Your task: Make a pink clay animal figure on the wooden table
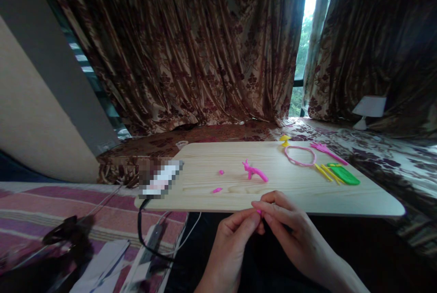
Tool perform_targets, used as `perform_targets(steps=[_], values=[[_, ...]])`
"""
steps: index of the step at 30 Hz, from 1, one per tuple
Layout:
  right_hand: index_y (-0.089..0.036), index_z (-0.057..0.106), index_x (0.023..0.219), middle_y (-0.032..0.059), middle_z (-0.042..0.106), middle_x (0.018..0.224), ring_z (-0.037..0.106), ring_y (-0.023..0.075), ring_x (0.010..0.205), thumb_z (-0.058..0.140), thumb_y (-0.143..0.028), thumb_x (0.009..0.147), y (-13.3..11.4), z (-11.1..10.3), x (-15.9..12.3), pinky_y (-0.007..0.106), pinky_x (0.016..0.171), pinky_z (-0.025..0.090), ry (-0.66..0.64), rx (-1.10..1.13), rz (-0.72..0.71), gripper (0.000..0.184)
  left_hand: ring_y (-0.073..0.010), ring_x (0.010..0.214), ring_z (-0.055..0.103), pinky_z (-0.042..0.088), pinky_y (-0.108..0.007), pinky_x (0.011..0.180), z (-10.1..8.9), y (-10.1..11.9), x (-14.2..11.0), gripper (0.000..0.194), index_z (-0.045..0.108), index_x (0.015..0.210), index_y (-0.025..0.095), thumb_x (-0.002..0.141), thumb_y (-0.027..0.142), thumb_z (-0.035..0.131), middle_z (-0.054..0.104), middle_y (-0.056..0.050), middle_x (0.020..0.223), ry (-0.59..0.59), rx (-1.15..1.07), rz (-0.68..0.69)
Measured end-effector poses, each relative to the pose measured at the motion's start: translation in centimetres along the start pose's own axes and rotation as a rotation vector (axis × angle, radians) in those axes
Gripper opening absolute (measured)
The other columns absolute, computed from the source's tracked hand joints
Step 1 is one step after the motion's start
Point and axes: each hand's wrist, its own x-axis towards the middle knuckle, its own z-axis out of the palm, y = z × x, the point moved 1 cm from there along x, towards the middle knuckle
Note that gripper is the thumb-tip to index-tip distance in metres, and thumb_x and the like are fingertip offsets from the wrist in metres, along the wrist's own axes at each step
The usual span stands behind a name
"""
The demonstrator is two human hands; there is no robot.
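Note:
Just past the table's near edge, my left hand (234, 233) and my right hand (293, 224) meet with fingertips pinched together. Between them shows a tiny bit of pink modelling clay (258, 212), mostly covered by the fingers. Beyond the hands, a pink clay figure (254, 172) with a long bent body and short prongs at one end rests on the pale wooden table (198, 158). To its left lie a small pink clay ball (221, 172) and a pointed pink clay piece (217, 190).
At the table's right are a pink twisted ring (314, 161), a pink hand-shaped stick (327, 152), yellow sticks (323, 172), a green tray (344, 175) and a yellow mushroom-shaped piece (284, 140). A blurred-out flat device (162, 181) with a black cable lies left, above a power strip (152, 243).

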Motion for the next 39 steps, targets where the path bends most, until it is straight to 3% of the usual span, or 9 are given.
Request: perform_targets(steps=[8, 14, 21, 27, 31, 36, 39], values=[[-0.028, 0.054, 0.124, 0.0051, 0.05, 0.112, 0.052, 0.0154, 0.102, 0.039, -0.009, 0.093, -0.8, 0.6, 0.3, 0.028, 0.087, 0.046, 0.015, 0.002, 0.006, 0.04, -0.0159, 0.078, 0.054, 0.039, -0.033, 0.085, -0.1, -0.2, 0.1, 0.016, 0.069, 0.068, 0.015, 0.078, 0.026, 0.064, 0.061, -0.002, 0.07, 0.033, -0.096, 0.022], [-0.031, 0.043, 0.133, 0.0047, 0.044, 0.128, 0.042, 0.0173, 0.121, 0.04, -0.008, 0.092, -0.4, -0.1, 0.1, 0.032, 0.101, 0.038, 0.048, -0.031, -0.061, 0.047, -0.0164, 0.077, 0.056, 0.041, -0.033, 0.084, -0.6, -0.4, 0.8, 0.02, 0.071, 0.069, 0.013, 0.079, 0.029, 0.064, 0.065, -0.004, 0.07, 0.033, -0.048, 0.022], [-0.026, 0.057, 0.119, 0.0055, 0.052, 0.112, 0.052, 0.0158, 0.106, 0.038, -0.008, 0.092, -0.8, 0.2, 0.8, 0.031, 0.092, 0.045, -0.031, -0.009, -0.002, 0.037, -0.0156, 0.079, 0.057, 0.042, -0.031, 0.084, -1.1, -0.3, 0.8, 0.016, 0.073, 0.073, 0.015, 0.079, 0.028, 0.065, 0.068, -0.003, 0.073, 0.021, -0.039, 0.047], [-0.029, 0.047, 0.126, 0.0028, 0.054, 0.119, 0.052, 0.0158, 0.107, 0.052, -0.01, 0.087, 0.4, -0.1, 0.1, 0.029, 0.09, 0.045, 0.125, 0.012, 0.047, 0.044, -0.0137, 0.082, 0.058, 0.043, -0.024, 0.078, -0.7, -0.3, 1.1, 0.013, 0.074, 0.084, 0.017, 0.074, 0.024, 0.071, 0.071, -0.004, 0.085, 0.044, -0.179, -0.042], [-0.026, 0.058, 0.102, -0.0004, 0.06, 0.1, 0.056, 0.0143, 0.09, 0.063, -0.009, 0.078, 0.4, 0.8, 0.0, 0.025, 0.076, 0.047, 0.149, -0.024, 0.076, 0.03, -0.0116, 0.077, 0.059, 0.044, -0.022, 0.077, -0.6, -0.5, 1.0, 0.009, 0.073, 0.081, 0.015, 0.077, 0.02, 0.067, 0.07, -0.003, 0.078, -0.003, -0.256, -0.077], [-0.022, 0.062, 0.089, -0.0011, 0.059, 0.084, 0.056, 0.0128, 0.079, 0.059, -0.007, 0.081, 0.1, 1.1, 0.4, 0.025, 0.07, 0.045, 0.163, -0.02, 0.083, 0.017, -0.0156, 0.083, 0.061, 0.045, -0.027, 0.084, -0.6, -0.1, 0.6, 0.015, 0.073, 0.084, 0.014, 0.082, 0.024, 0.061, 0.071, -0.006, 0.083, -0.059, -0.136, -0.016], [-0.021, 0.063, 0.086, -0.0005, 0.059, 0.082, 0.057, 0.0127, 0.076, 0.056, -0.01, 0.085, 0.0, 0.8, 0.4, 0.025, 0.069, 0.045, 0.139, 0.011, 0.089, 0.013, -0.0175, 0.086, 0.062, 0.045, -0.028, 0.083, -1.1, 0.0, 0.5, 0.021, 0.073, 0.09, 0.016, 0.084, 0.031, 0.059, 0.072, -0.007, 0.088, 0.037, 0.067, 0.077]])
